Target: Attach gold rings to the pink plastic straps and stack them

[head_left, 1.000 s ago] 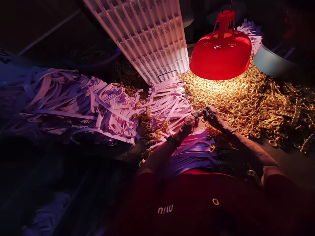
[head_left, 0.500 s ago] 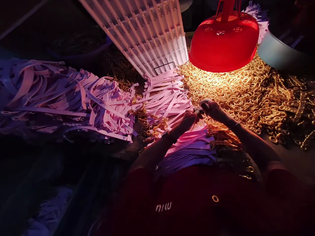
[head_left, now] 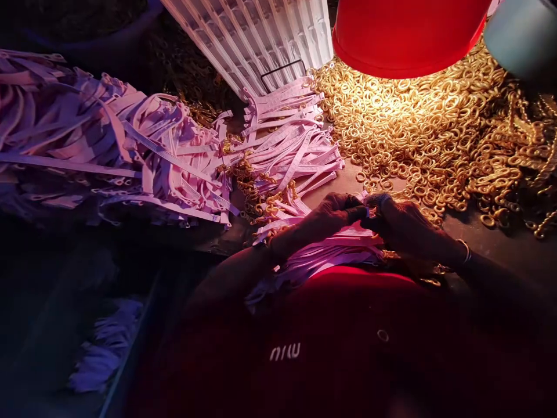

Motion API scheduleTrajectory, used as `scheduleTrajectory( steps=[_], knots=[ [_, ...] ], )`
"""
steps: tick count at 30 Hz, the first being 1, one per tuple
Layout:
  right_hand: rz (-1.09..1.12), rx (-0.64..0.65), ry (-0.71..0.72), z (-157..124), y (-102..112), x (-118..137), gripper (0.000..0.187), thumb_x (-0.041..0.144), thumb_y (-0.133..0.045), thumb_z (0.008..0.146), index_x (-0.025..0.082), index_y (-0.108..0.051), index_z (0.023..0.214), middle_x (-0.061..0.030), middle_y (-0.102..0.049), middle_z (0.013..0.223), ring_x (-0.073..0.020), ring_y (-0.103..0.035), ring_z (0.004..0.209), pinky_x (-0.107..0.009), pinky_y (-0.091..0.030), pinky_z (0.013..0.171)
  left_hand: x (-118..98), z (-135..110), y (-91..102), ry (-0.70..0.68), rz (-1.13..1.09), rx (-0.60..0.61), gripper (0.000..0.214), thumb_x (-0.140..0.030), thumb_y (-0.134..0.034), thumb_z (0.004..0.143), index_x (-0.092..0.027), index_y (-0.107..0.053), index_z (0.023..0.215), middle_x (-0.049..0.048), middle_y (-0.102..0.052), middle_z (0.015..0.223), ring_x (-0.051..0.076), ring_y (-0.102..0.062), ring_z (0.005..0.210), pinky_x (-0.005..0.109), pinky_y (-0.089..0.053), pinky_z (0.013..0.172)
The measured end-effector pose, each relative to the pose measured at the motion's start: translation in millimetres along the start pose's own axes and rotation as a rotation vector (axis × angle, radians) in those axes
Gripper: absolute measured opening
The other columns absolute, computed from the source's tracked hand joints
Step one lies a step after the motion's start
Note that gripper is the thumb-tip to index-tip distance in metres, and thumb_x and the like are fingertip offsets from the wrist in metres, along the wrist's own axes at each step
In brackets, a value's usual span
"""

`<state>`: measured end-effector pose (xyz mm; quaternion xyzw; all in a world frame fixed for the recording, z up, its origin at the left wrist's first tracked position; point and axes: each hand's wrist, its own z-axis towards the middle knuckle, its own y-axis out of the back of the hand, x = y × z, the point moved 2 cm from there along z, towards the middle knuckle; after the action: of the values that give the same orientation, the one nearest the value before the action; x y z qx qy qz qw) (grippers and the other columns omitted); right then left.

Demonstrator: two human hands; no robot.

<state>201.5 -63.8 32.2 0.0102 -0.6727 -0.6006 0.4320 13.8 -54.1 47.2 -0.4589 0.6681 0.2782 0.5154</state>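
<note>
My left hand (head_left: 333, 213) and my right hand (head_left: 400, 219) meet fingertip to fingertip over a bundle of pink straps (head_left: 324, 255). Fingers of both hands are pinched closed and in shadow. A small pale bit, which looks like the end of a strap, shows between the fingertips, held by my left hand. What my right fingers pinch is hidden; some of them wear grey coverings. Gold rings (head_left: 409, 133) are heaped just beyond my right hand. More pink straps (head_left: 300, 145), some with gold rings at their ends, lie beyond my left hand.
A red lamp (head_left: 409, 35) hangs low over the rings. Behind the straps leans a ribbed white panel (head_left: 270, 40) with a black wire handle. A large pile of straps (head_left: 108, 133) covers the left side. A pale blue container (head_left: 522, 38) stands back right, near gold chains (head_left: 531, 145).
Both hands have drawn closer to my body, still pinched together, away from the edge of the ring heap. The view has tipped downward, so the lamp and panel sit higher.
</note>
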Motion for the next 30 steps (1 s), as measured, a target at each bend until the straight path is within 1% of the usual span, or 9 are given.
scheduleTrajectory(
  steps=[5,9,12,15,19,22,25,28,30],
  knots=[
    [0.092,0.020,-0.052,-2.7,-8.3,-1.0,0.027,0.040,-0.052,0.096,0.015,-0.052,0.106,-0.0018,-0.061,0.071,-0.0109,-0.045,0.058,-0.022,-0.027,0.056,13.8,-7.9,-10.3,-0.116,-0.085,-0.033,0.041,-0.049,-0.082,0.070,-0.012,-0.065,0.068,-0.0006,-0.058,0.060,0.009,-0.051,0.061,0.024,-0.041,0.060],
    [0.109,0.128,-0.104,7.1,-5.8,3.5,0.023,0.039,-0.052,0.093,0.016,-0.050,0.089,-0.0013,-0.056,0.066,-0.0094,-0.038,0.054,-0.022,-0.025,0.053,19.1,-5.4,-10.8,-0.093,-0.135,-0.059,0.042,-0.048,-0.084,0.068,-0.012,-0.063,0.067,-0.0014,-0.058,0.061,0.009,-0.050,0.061,0.024,-0.043,0.062],
    [0.079,0.215,-0.112,12.0,-2.8,5.0,0.019,0.033,-0.057,0.089,0.016,-0.051,0.089,-0.0015,-0.056,0.067,-0.0089,-0.036,0.054,-0.023,-0.024,0.053,24.2,-1.6,-11.2,-0.060,-0.220,-0.042,0.047,-0.054,-0.084,0.067,-0.012,-0.062,0.069,-0.0012,-0.059,0.062,0.008,-0.050,0.060,0.024,-0.044,0.062],
    [0.076,0.276,-0.086,15.9,-3.2,0.6,0.018,0.032,-0.058,0.090,0.015,-0.052,0.090,-0.0020,-0.056,0.068,-0.0087,-0.037,0.055,-0.023,-0.023,0.054,28.3,2.7,-11.8,-0.023,-0.254,-0.056,0.048,-0.053,-0.087,0.063,-0.012,-0.061,0.067,-0.0018,-0.057,0.060,0.008,-0.051,0.058,0.023,-0.045,0.061],
    [0.105,0.242,0.023,24.0,-10.6,-11.7,0.022,0.036,-0.054,0.095,0.015,-0.053,0.088,-0.0012,-0.054,0.068,-0.0088,-0.036,0.058,-0.024,-0.023,0.056,30.6,10.4,-9.0,0.010,-0.214,-0.091,0.048,-0.052,-0.086,0.064,-0.013,-0.057,0.065,-0.0025,-0.054,0.055,0.008,-0.049,0.055,0.022,-0.042,0.057],
    [0.107,0.238,0.089,30.9,-9.6,-15.6,0.027,0.038,-0.054,0.097,0.015,-0.052,0.083,0.0016,-0.048,0.065,-0.0080,-0.030,0.058,-0.025,-0.021,0.057,23.0,14.7,0.0,0.015,-0.031,-0.061,0.045,-0.053,-0.080,0.067,-0.014,-0.058,0.066,-0.0025,-0.052,0.054,0.007,-0.044,0.052,0.022,-0.036,0.051],
    [0.132,0.239,0.081,33.9,6.2,-13.5,0.034,0.046,-0.056,0.097,0.015,-0.051,0.081,0.0037,-0.044,0.065,-0.0075,-0.027,0.060,-0.025,-0.021,0.058,-0.6,10.3,21.8,0.023,0.336,-0.058,0.037,-0.052,-0.072,0.070,-0.016,-0.062,0.068,-0.0024,-0.052,0.053,0.009,-0.043,0.050,0.023,-0.036,0.051],
    [0.226,0.213,0.058,29.5,25.2,-11.2,0.036,0.047,-0.056,0.097,0.015,-0.051,0.082,0.0038,-0.045,0.068,-0.0073,-0.030,0.062,-0.023,-0.025,0.058,-29.1,-5.0,60.5,0.046,0.723,-0.202,0.034,-0.052,-0.065,0.069,-0.018,-0.069,0.075,-0.0005,-0.065,0.063,0.014,-0.055,0.060,0.024,-0.042,0.059],
    [0.276,0.205,0.034,22.5,30.0,-12.0,0.035,0.046,-0.056,0.097,0.015,-0.051,0.083,0.0030,-0.048,0.071,-0.0072,-0.033,0.064,-0.022,-0.028,0.059,-37.9,-18.5,88.5,0.107,0.901,-0.344,0.038,-0.057,-0.060,0.068,-0.022,-0.070,0.075,-0.0035,-0.067,0.061,0.016,-0.058,0.061,0.025,-0.044,0.061]
  ],
)
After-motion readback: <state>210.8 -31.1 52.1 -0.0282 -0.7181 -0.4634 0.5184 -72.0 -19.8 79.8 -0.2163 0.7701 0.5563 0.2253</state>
